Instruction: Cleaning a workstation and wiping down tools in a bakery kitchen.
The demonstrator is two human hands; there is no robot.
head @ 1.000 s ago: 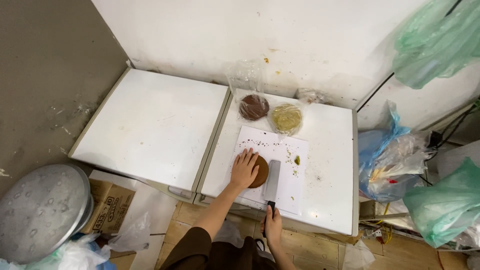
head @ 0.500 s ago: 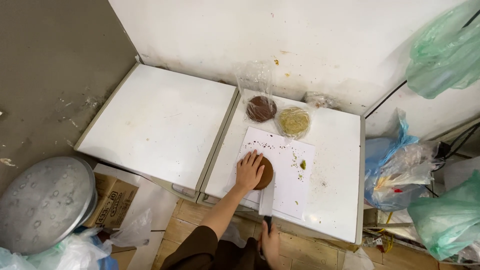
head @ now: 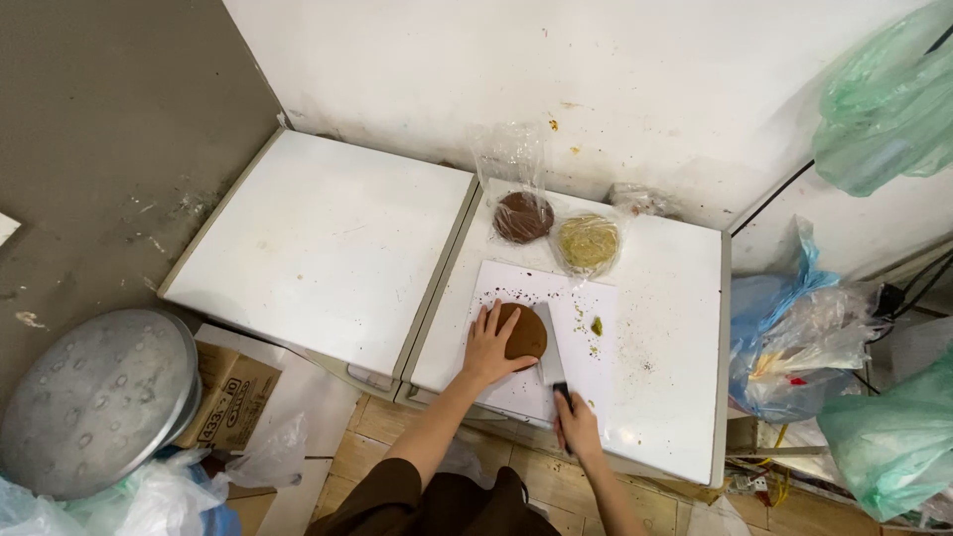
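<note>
Brown disc [head: 523,332], round and flat, lies on a white cutting board [head: 586,342] just below the middle of the frame, and the left hand [head: 490,347] presses down on its left half with fingers spread. Largest in view is the white counter [head: 328,248], two square tops side by side against a stained white wall; the board sits on the right-hand top, near its front edge. At the lower left of the frame a round grey metal lid [head: 94,397] rests beside a cardboard box [head: 226,397]. Green and blue plastic bags [head: 794,337] crowd the right edge. Behind the board, toward the wall, stand two wrapped discs in clear plastic: a dark brown one [head: 523,215] and a yellowish one [head: 588,241] just beside it. The right hand [head: 578,427], at the counter's front edge, has its grip closed around the dark handle of a knife [head: 552,359], whose broad blade rests against the right edge of the brown disc. Dark crumbs and a small green bit [head: 597,326] dot the board.
</note>
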